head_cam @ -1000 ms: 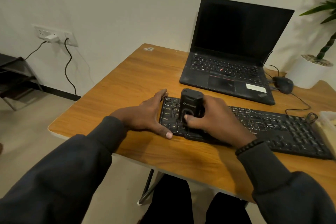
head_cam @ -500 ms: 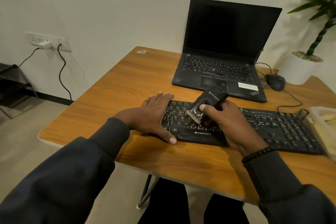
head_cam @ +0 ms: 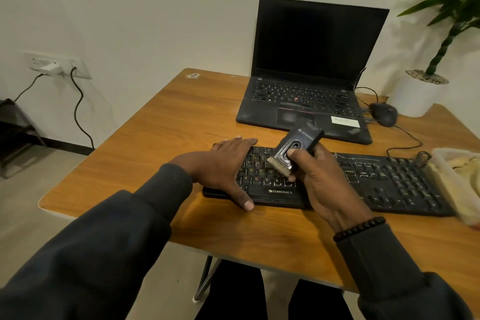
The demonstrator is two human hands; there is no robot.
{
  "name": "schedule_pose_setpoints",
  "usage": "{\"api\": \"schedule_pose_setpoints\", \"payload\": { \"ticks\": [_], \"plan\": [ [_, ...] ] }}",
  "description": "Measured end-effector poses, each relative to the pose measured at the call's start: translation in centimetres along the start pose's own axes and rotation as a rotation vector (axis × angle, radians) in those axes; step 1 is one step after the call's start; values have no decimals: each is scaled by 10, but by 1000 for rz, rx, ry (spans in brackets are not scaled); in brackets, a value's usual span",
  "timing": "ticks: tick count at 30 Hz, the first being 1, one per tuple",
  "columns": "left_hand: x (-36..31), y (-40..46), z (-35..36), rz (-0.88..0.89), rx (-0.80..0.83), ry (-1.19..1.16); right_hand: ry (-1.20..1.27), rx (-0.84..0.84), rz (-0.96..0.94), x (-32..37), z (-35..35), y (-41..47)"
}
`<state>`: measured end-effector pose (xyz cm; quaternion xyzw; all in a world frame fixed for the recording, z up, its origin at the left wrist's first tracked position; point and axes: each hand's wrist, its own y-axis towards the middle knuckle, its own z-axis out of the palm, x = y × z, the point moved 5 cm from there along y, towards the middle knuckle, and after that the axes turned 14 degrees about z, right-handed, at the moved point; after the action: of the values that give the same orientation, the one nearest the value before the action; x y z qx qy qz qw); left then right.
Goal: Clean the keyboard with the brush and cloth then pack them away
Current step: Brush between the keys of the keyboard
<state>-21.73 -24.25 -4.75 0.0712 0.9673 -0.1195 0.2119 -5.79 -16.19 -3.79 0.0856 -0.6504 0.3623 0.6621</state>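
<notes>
Head view: since a second ago the brush has tipped from upright on the keys to slanted, bristles at 7 o'clock, lifted just above the keyboard. The right hand grasps it, thumb on its face. The left hand lies flat, fingers straight, holding nothing, pressing the keyboard's left end. The keyboard sits on the bench; at 12 o'clock from it, a laptop; at 3 o'clock, a tub.

Dim warm light, wide-angle warp, blurred right edge
</notes>
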Motion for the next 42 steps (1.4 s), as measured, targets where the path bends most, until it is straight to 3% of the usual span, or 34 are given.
{"api": "schedule_pose_setpoints", "payload": {
  "ticks": [3, 8, 17, 23, 28, 34, 42],
  "plan": [
    [1, 2, 1, 4, 9, -1, -48, -9, -35, 5, -5, -2],
    [1, 7, 4, 24, 22, 14, -650, -73, -239, 11, 3, -5],
    [1, 15, -4, 27, 30, 163, -1029, 80, -398, 27, 14, -14],
    [-2, 18, -8, -2, 83, 194, -913, 79, -407, 25, 14, -14],
    [-3, 17, -9, -11, 89, 192, -1048, 93, -405, 28, 4, -17],
    [-1, 17, -8, -18, 89, 179, -968, 67, -449, 30, 12, -15],
    [0, 15, -8, -30, 85, 149, -1097, 96, -393, 37, -12, -19]
  ]
}}
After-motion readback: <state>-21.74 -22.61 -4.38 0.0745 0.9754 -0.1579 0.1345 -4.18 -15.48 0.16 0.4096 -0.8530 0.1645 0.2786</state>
